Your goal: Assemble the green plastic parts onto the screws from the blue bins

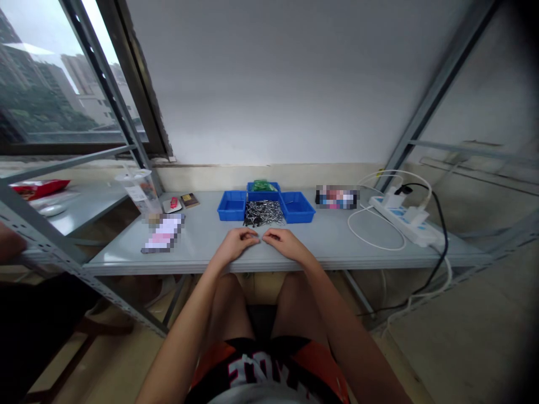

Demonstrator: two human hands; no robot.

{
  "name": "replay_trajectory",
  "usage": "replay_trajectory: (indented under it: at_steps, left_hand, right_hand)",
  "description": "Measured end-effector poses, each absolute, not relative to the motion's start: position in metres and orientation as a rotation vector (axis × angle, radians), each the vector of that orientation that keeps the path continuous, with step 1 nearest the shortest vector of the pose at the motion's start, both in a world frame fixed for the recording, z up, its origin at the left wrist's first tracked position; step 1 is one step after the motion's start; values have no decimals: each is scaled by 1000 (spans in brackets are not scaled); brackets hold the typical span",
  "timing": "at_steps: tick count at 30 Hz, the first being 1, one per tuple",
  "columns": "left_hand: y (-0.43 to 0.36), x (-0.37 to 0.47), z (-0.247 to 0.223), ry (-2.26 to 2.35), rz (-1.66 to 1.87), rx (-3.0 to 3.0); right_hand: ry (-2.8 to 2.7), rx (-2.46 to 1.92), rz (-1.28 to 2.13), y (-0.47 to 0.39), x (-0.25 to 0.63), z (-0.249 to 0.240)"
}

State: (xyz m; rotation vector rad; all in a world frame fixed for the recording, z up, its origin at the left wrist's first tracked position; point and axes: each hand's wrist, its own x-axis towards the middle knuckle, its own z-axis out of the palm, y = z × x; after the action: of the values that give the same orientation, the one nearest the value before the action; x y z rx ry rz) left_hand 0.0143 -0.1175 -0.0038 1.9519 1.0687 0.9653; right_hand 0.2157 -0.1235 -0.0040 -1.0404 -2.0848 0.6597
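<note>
My left hand (236,242) rests on the grey table near its front edge, thumb and fingertips pressed together in a pinch. Close beside it, my right hand (287,242) is pinched the same way, the fingertips of both hands nearly meeting. Whatever lies between the fingers, if anything, is too small to make out. Just beyond them is a heap of small, thin, shiny metal pieces (264,213), with some dark ones among them. Blue trays stand around the heap: a left tray (232,215), a right tray (298,216), and a back tray (263,196) holding green packets (262,186).
On the left are a phone (165,233), a clear plastic cup (141,191), a small dark box (189,200) and a red item on a pale dish (173,203). To the right, a blurred phone-like object (337,198) and a white power strip (404,221) with trailing cables. Metal posts flank the table.
</note>
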Motion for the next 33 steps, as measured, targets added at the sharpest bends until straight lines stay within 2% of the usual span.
replay_trajectory:
  at_steps: [33]
  left_hand:
    - [-120, 10, 1, 1107, 1003, 1928]
  right_hand:
    - [-1921, -1090, 645, -119, 218, -8]
